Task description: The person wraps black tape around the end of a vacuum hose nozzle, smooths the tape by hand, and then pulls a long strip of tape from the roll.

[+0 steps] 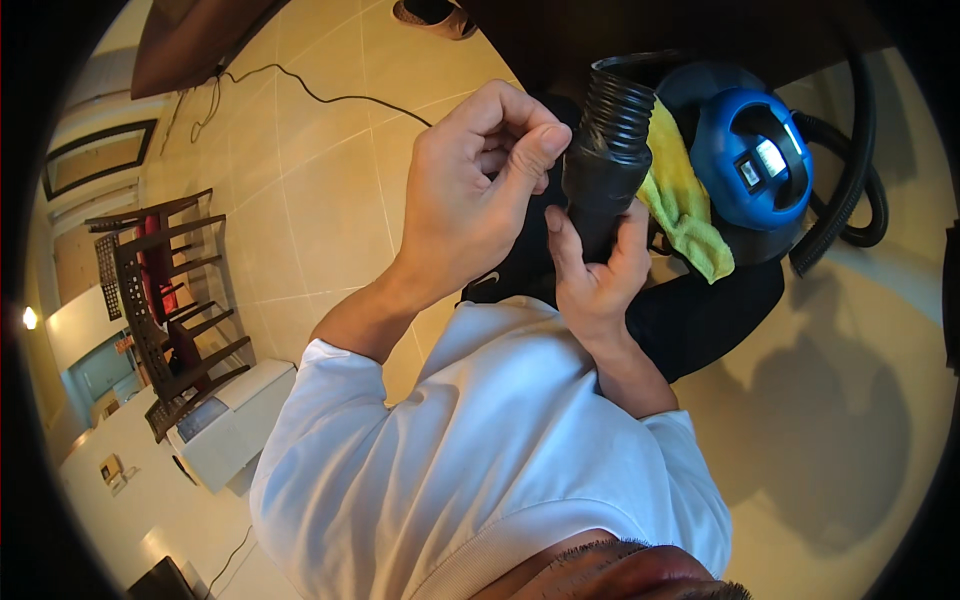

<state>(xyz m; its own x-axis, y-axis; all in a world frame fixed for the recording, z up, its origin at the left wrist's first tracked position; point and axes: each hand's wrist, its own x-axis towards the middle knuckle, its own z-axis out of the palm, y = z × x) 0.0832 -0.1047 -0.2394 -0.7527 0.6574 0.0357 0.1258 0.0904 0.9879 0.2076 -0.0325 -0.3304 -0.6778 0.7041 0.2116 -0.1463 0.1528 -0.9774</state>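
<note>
My right hand (603, 275) is wrapped round the smooth black end piece of a ribbed vacuum hose (606, 165), holding it upright in front of my body. Just left of it, my left hand (480, 175) is raised with curled fingers, thumb and forefinger pinched together close to the hose collar. Whatever the pinch may hold is too small to make out. A yellow cloth (680, 200) hangs right behind the hose. Beside the cloth stands a vacuum cleaner (722, 150) with a round blue top and a black handle.
More black hose (850, 185) loops at the vacuum's right. Dark furniture (660, 25) overhangs the far side. A thin black cable (330, 97) crosses the tiled floor (320, 200). Dark chairs (170, 300) and a white cabinet (240, 420) are at the left; a shoe (440, 18) lies at the top.
</note>
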